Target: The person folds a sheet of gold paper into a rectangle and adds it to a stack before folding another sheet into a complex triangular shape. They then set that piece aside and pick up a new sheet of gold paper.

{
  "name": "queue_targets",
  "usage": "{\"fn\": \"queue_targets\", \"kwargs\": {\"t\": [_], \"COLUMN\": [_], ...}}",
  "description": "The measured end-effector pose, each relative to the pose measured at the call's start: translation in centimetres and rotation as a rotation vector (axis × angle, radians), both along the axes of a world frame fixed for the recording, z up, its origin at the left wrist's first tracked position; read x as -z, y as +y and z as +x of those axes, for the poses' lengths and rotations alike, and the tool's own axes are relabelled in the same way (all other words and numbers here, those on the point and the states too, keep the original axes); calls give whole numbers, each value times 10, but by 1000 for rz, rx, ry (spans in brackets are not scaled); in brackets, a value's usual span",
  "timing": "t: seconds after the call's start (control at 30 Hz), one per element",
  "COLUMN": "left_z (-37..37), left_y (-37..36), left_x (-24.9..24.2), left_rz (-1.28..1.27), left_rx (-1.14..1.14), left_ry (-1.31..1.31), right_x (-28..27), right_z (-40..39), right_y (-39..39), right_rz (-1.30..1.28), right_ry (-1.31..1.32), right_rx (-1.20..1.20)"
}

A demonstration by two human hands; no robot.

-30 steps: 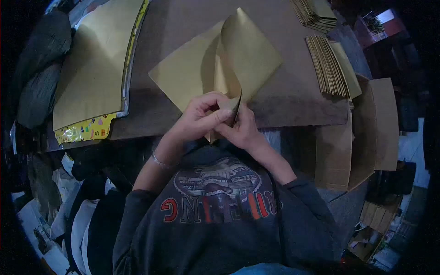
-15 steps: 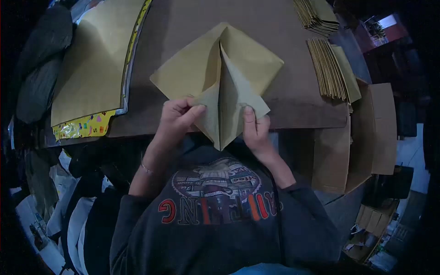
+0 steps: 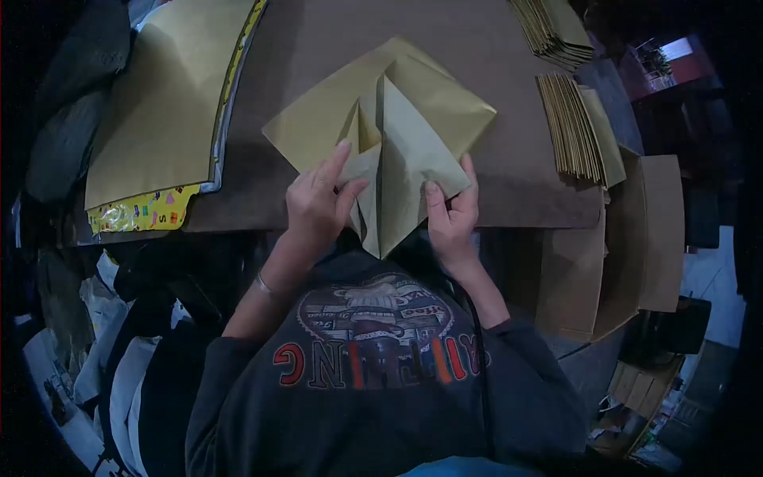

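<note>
A tan sheet of folded paper [image 3: 445,95] lies as a diamond over the front edge of the brown table, its near corner pointing at my shirt. Pale inner flaps rise on both sides of a dark centre slit. My right hand [image 3: 453,215] pinches the right flap near its outer corner, thumb on top and fingers beneath. At the left flap, my left hand [image 3: 322,195] has its index finger raised and thumb apart, touching or just beside the paper, with nothing gripped.
Large tan sheets [image 3: 171,95] on a yellow printed wrapper [image 3: 143,213] lie at the left. Stacks of folded paper [image 3: 568,127] stand at the right of the brown table [image 3: 509,191]. An open cardboard box [image 3: 572,278] is beside the table's right edge.
My left hand has let go of the left flap and its fingers have spread upward. The right flap lies wider and flatter, still held by my right hand. The left flap has sagged into a peak.
</note>
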State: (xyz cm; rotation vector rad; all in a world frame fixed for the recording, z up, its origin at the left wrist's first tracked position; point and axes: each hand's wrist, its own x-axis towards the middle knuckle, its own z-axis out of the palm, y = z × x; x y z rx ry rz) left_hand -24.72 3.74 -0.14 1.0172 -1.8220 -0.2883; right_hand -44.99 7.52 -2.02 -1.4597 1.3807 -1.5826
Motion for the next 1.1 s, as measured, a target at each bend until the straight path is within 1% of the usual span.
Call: {"fn": "queue_targets", "kwargs": {"t": [0.03,0.07,0.1,0.13,0.2,0.23,0.3,0.33,0.4,0.43,0.5,0.53,0.6,0.63,0.67,0.7,0.73,0.8,0.83,0.9,0.93,1.03,1.1], "left_z": [1,3,5,7,10,12,18,22,31,35,42,42,43,45,47,49,52,55,51,40,38,39,45], "left_y": [0,0,0,1,4,3,2,2,1,1,2,4,9,9,9,10,9,5,5,6,8,11,11], "left_x": [-2,-2,-4,-8,-16,-13,-5,-5,-4,-1,5,2,-7,-6,-5,-3,3,15,16,13,11,4,3], "left_rz": [1,42,82,84,557,558,685,685,842,843,921,922,1052,1051,1052,1053,1052,867,865,636,636,642,772], "left_rx": [-2,20,41,38,58,54,158,156,153,154,175,176,152,150,135,120,118,102,102,39,37,17,36], "left_ry": [2,-62,-127,-127,51,51,250,250,177,178,250,250,493,495,558,623,627,523,528,565,569,541,261], "right_x": [2,4,5,6,9,11,12,12,11,10,7,5,5,7,7,1,0,-3,-5,-8,-10,-5,-6], "right_z": [-1,-1,-1,-1,0,0,0,0,-1,-2,-5,-8,-14,-17,-20,-22,-25,-30,-35,-37,-38,-40,-42], "right_y": [0,1,1,2,2,3,4,4,4,4,7,11,13,13,13,17,19,22,27,29,30,35,42], "right_rz": [16,32,33,30,29,48,68,71,74,59,44,90,135,52,-31,14,13,-18,4,-37,-78,-96,-84], "right_ry": [-36,-72,-71,-55,-40,-20,0,-6,-11,14,39,63,87,71,56,33,36,-14,-1,-4,-10,-29,-28], "right_rx": [-10,-19,-22,-24,-28,-36,-46,-47,-46,-45,-42,-76,-112,-101,-92,-66,-70,-4,7,22,39,78,47]}}
